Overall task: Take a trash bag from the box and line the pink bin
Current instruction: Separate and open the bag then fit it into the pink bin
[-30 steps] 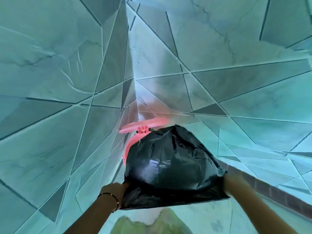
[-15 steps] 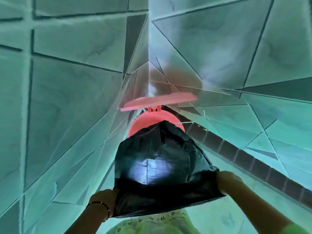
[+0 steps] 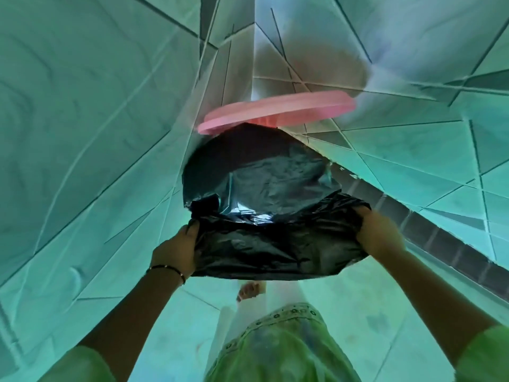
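A black trash bag [image 3: 264, 205] is spread over the mouth of the pink bin, hiding the bin's body. The bin's pink lid [image 3: 278, 111] stands raised behind the bag, and a sliver of the rim shows beneath it. My left hand [image 3: 179, 249] grips the bag's near left edge, and my right hand [image 3: 377, 235] grips its near right edge. The near edge of the bag is folded down toward me between both hands. No box is in view.
Tiled walls meet in a corner right behind the bin. A dark tile strip [image 3: 440, 244] runs along the base of the right wall. My bare foot [image 3: 248, 290] and green clothing are below the bag on the tiled floor.
The view has closed in on the bin and the lid looks larger. Both hands have drawn the bag's near edge further down and outward, so the bag now covers the pink rim seen before.
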Available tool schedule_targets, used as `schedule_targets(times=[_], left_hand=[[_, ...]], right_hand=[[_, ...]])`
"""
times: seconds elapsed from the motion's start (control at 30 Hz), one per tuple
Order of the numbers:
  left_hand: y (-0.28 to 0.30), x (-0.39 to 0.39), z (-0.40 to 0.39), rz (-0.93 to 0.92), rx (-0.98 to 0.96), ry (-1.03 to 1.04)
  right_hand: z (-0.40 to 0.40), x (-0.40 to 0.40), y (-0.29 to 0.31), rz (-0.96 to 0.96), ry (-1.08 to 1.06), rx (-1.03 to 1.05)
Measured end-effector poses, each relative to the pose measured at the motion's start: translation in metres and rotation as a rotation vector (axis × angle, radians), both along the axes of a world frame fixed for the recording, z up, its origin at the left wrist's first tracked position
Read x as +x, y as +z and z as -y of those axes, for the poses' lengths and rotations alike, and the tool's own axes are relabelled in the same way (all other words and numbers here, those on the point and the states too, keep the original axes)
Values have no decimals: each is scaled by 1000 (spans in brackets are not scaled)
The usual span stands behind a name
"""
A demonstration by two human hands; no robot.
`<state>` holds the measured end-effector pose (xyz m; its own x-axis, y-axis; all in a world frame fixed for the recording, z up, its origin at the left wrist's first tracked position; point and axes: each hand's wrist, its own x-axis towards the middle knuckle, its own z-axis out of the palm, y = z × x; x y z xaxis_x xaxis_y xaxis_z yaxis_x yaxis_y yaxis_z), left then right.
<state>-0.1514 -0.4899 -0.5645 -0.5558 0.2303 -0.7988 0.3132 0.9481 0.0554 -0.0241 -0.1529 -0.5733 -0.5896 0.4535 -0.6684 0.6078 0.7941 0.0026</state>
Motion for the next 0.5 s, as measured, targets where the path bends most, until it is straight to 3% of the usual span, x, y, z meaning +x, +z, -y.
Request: schedule_targets(times=[0.17,0.27,0.37,0.5], left_hand=[[-12,16,-16,69,79,-205],[-24,29,-26,218,28,-277],[-34,30,-34,217,28,-197],[-39,15,-43,-58,246,175]], right_hand=[[-30,30,-25,444,27,-7],[-27,43,-22,531,37,-135],[-15,29,-4,362,15,-286],[2,-7,7,-166,-200,-263]])
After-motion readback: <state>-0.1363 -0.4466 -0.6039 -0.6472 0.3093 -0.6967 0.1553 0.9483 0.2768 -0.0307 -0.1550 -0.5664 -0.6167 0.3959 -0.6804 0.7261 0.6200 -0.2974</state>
